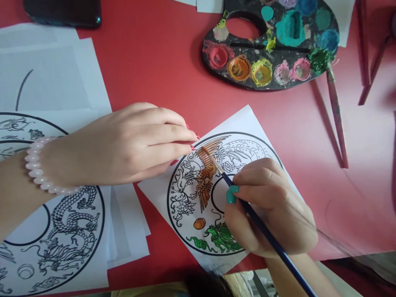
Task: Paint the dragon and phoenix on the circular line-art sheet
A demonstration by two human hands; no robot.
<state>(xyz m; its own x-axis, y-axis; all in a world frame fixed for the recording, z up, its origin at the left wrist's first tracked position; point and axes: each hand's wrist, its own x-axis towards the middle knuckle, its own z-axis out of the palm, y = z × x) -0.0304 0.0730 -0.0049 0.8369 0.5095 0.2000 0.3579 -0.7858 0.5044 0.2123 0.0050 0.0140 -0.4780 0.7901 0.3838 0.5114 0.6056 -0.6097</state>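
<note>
My right hand, with teal nails, is closed around a blue-handled paintbrush. Its brown bristle tip touches the wing of a bird, partly coloured orange-brown, on a sheet of paper printed with a ring design. A green dragon and a small orange ball are also coloured there. My left hand, with red nails and a pale pink bead bracelet, lies flat with its fingers stretched out. Its fingertips rest at the upper left edge of that sheet. Part of the ring design is hidden by my right hand.
A black palette with several paint wells stands at the top. A red-handled brush leans on its green well. More brushes lie at the right. Stacked papers with a dragon print lie at left, below a black phone. The tabletop is red.
</note>
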